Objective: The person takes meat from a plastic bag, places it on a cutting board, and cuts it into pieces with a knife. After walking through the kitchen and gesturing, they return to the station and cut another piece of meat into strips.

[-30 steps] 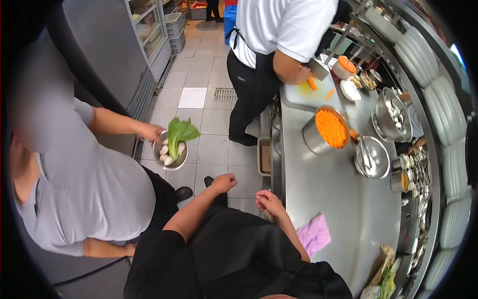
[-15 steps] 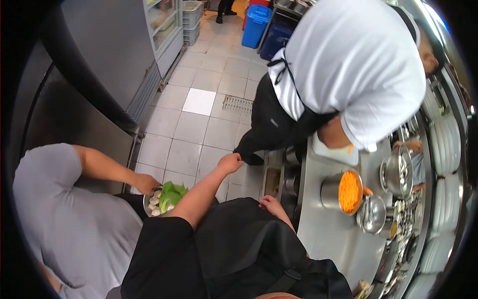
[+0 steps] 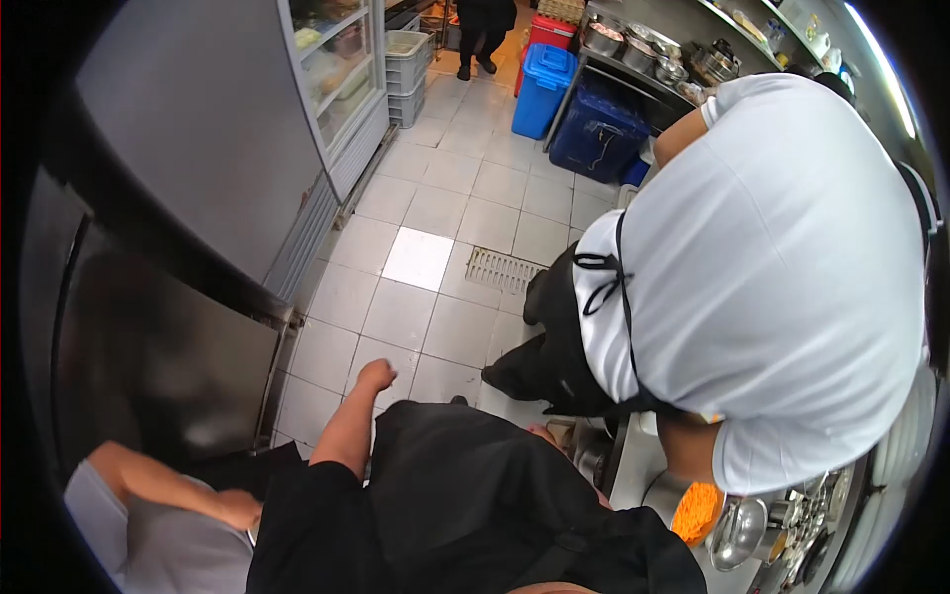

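My left hand [image 3: 376, 375] hangs over the tiled floor, curled into a fist, with nothing visible in it. At the right edge of my black apron [image 3: 465, 485], only a small part of my right hand [image 3: 543, 434] shows; its fingers are mostly hidden. That hand is nearest the steel counter [image 3: 633, 460] and the pans beneath it. Shredded carrot [image 3: 698, 513] fills a metal pot on this counter, beside a steel bowl [image 3: 738, 533].
A person in a white shirt [image 3: 772, 267] bends over the counter ahead on the right. Someone in grey [image 3: 178, 535] is close at my left. A refrigerator [image 3: 208, 139], grey crates [image 3: 406, 74] and a blue bin [image 3: 544, 87] flank the tiled aisle [image 3: 435, 213]. Another person stands far ahead.
I have moved forward along the aisle. My left hand has swung left, and my right hand is more hidden. The grey-clad person's bowl of greens and mushrooms has dropped almost out of sight.
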The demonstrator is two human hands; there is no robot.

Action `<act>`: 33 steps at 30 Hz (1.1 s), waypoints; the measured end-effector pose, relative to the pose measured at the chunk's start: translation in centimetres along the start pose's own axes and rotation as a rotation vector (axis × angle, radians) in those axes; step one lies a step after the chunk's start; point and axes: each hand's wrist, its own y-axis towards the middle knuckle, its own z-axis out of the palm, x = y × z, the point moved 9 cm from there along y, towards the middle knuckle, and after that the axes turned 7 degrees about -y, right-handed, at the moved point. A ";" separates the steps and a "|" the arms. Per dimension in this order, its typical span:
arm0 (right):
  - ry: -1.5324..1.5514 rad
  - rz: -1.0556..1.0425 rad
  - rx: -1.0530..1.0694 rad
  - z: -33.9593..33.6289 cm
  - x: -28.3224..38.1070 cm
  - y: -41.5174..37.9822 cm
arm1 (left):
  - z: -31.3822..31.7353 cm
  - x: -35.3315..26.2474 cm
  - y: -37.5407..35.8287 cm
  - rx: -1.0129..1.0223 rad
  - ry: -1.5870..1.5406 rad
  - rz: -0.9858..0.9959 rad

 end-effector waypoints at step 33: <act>0.855 0.558 0.001 -13.3 23.5 29.1 | -31.4 -38.0 53.4 0.227 0.106 0.623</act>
